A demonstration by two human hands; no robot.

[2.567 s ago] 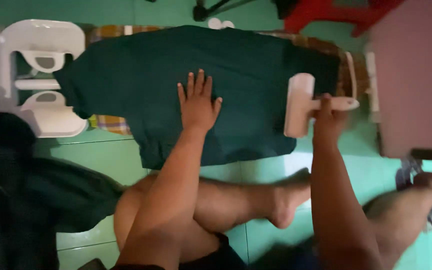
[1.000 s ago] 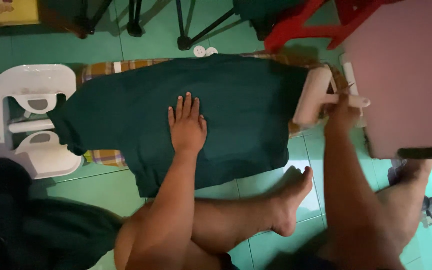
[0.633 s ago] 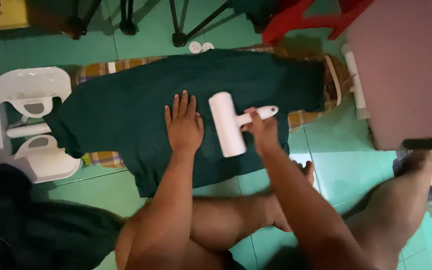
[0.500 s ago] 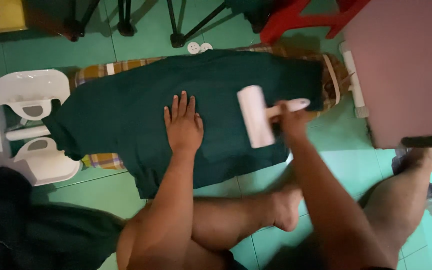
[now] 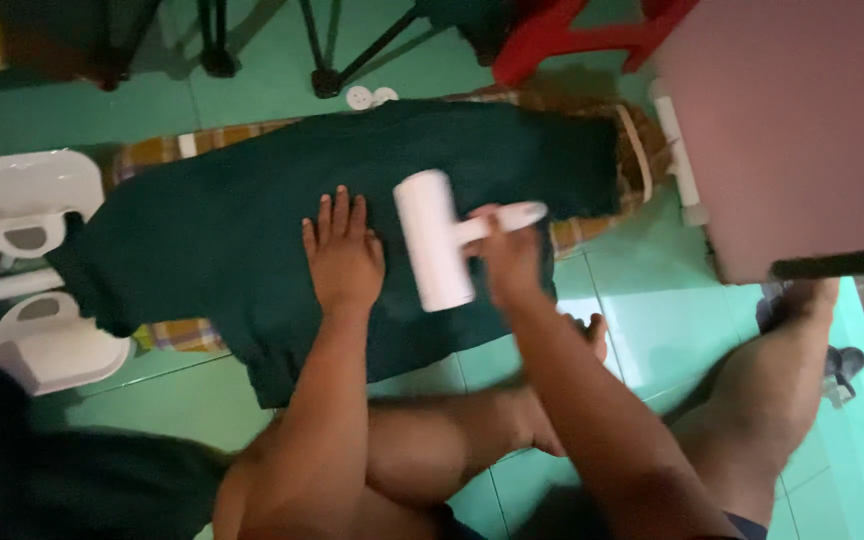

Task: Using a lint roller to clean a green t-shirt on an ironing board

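Roller (image 5: 434, 240) beside left hand (image 5: 344, 258) (on garment (image 5: 232, 240))

No packages, labels, signs or screens can be made out here.

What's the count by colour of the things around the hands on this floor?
White: 3, the lint roller, the plastic stool, the small round pieces
Dark green: 1, the garment
Red: 1, the chair
Plaid: 1, the cloth
Total: 6
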